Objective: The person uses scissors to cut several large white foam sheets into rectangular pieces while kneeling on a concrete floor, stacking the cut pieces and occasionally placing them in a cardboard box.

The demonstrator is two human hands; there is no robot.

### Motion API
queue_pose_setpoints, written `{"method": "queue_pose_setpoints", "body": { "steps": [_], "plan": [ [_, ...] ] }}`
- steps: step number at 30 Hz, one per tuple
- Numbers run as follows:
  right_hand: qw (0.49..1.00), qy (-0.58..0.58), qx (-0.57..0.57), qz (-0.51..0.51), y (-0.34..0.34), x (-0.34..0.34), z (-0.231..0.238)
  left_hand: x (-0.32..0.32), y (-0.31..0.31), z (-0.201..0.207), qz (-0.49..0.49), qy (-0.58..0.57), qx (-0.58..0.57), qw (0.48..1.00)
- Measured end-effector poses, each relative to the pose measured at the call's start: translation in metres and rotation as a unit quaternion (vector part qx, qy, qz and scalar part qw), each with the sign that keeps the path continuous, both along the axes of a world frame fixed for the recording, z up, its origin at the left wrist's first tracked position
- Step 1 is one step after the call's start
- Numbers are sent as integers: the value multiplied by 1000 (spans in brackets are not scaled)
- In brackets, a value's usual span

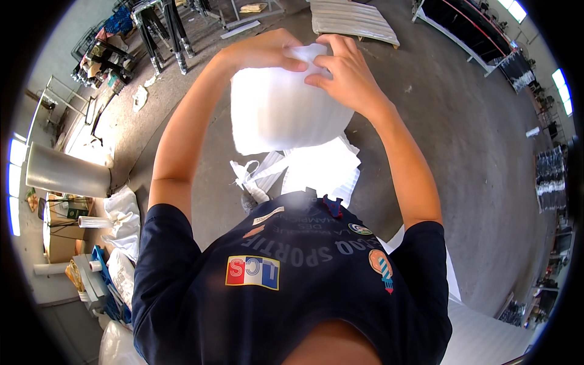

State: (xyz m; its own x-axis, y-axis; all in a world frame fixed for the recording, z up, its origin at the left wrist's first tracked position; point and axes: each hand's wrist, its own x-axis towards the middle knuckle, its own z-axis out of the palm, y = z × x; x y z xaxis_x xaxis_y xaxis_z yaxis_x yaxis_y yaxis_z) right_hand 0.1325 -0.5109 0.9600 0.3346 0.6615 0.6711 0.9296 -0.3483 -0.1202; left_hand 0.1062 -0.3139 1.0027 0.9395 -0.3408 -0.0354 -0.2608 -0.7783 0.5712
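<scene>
A white, slightly translucent sheet of soft packing foam (286, 112) hangs in front of me, lit from behind. At its top edge my left hand (267, 52) is closed on it, the thumb lying across the near face. My right hand (348, 74) grips the same edge a little to the right, thumb and fingers curled at a bunched fold. The two hands are close together and the fingertips behind the foam are hidden. Lower down, nearer my body, lies a bright white stack of sheets (322, 170), partly covered by the hanging piece.
Loose white strips (250, 176) lie beside the stack. A pallet with a pale covered load (353, 21) is on the far floor. Black metal frames (161, 33) stand far left. A large film roll (67, 171) and wrapped goods line the left side; racks (550, 179) stand at right.
</scene>
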Motion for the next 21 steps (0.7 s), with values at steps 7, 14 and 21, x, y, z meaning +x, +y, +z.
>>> {"method": "queue_pose_setpoints", "body": {
  "steps": [7, 14, 21],
  "plan": [
    [994, 56, 57, 77, -3, 7, -9, -7, -17, -21, 30, 12, -144, 989],
    [986, -108, 120, 37, -2, -16, -8, 1, 4, -41, 56, 109, -297, 947],
    [989, -115, 54, 75, -19, -33, -20, 5, 22, -10, 83, 11, -233, 969]
  ]
}}
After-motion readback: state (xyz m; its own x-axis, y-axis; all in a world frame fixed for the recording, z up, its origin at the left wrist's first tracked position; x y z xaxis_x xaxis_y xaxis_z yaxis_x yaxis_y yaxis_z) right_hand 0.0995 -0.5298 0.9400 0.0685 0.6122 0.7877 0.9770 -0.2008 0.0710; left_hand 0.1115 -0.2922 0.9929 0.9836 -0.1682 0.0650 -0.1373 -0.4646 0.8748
